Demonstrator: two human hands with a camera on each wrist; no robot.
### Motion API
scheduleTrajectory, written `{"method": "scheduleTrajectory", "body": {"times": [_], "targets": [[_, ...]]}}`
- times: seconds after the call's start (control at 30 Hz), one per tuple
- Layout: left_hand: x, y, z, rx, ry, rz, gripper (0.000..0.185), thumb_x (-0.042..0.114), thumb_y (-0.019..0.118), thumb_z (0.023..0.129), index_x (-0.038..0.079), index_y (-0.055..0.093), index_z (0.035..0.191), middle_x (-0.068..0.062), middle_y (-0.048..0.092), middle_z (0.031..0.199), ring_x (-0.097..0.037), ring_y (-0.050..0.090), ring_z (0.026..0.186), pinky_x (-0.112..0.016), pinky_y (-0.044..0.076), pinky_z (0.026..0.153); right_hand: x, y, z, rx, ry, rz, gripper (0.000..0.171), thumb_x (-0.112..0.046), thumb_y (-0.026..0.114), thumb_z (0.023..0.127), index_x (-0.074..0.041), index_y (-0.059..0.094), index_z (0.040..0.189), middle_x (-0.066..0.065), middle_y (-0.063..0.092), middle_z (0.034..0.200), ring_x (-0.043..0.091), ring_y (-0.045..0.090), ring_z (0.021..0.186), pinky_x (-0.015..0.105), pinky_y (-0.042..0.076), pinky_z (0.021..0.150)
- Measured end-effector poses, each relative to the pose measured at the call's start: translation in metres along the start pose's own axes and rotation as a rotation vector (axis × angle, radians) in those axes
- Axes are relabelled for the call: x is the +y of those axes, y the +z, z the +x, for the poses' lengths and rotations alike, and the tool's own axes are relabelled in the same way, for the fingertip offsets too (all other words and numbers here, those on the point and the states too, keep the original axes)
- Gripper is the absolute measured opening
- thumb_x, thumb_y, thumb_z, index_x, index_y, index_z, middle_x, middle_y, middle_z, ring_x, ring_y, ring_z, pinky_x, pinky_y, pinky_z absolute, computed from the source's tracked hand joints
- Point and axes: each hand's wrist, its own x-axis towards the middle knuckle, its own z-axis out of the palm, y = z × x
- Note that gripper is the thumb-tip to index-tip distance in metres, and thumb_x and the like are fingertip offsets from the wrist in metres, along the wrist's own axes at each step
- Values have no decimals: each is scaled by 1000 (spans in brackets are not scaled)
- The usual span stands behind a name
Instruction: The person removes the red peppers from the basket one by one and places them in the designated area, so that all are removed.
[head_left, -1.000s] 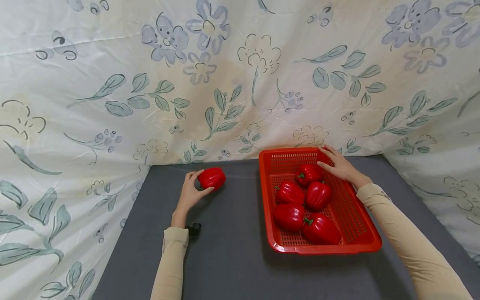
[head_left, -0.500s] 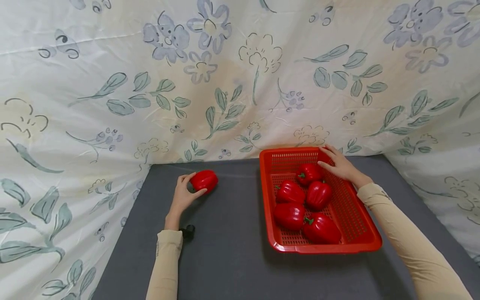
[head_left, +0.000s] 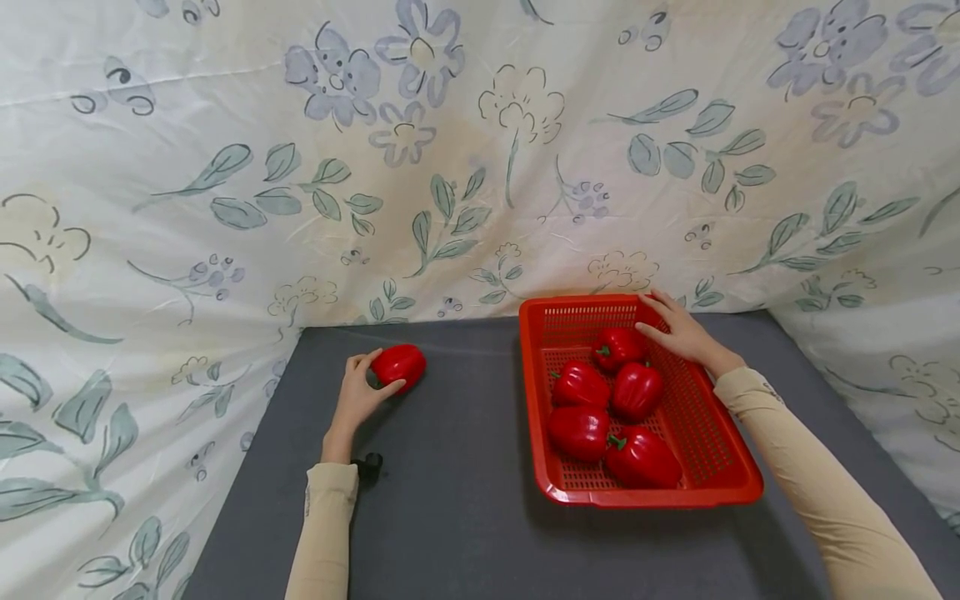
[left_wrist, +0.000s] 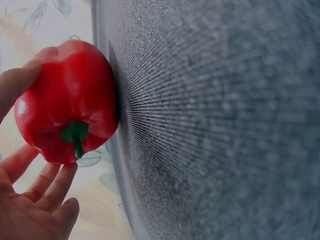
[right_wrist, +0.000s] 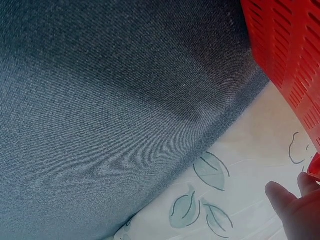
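My left hand (head_left: 372, 375) grips a red bell pepper (head_left: 401, 363) at the far left of the grey table. In the left wrist view the pepper (left_wrist: 67, 100) lies on its side with its green stem toward the camera, touching the grey cloth, my thumb above it and my fingers (left_wrist: 47, 185) below. My right hand (head_left: 660, 321) rests with straight fingers on the far right corner of a red plastic basket (head_left: 645, 498), beside the rearmost pepper (head_left: 617, 346). Several red peppers lie in the basket. The right wrist view shows only the basket wall (right_wrist: 287, 60) and a fingertip.
A floral cloth (head_left: 465, 167) hangs behind and around the grey table surface (head_left: 450, 517), which has edges at left and right. A small black object (head_left: 369, 467) sits at my left wrist. Bare grey cloth lies between the pepper and the basket.
My left hand has carried the pepper leftward and down onto the grey cloth. My right hand and the basket have stayed where they were.
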Motion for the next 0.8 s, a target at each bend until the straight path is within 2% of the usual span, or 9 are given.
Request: {"method": "scheduleTrajectory", "body": {"times": [0.8], "targets": [[8, 5, 2, -32, 29, 0, 70, 32, 75, 77, 11, 44, 136, -16, 36, 127, -34, 39, 116, -53, 42, 95, 1, 1, 0, 5, -3, 0, 71, -41, 49, 93, -8, 18, 148, 23, 6, 152, 48, 9, 136, 68, 12, 103]]}}
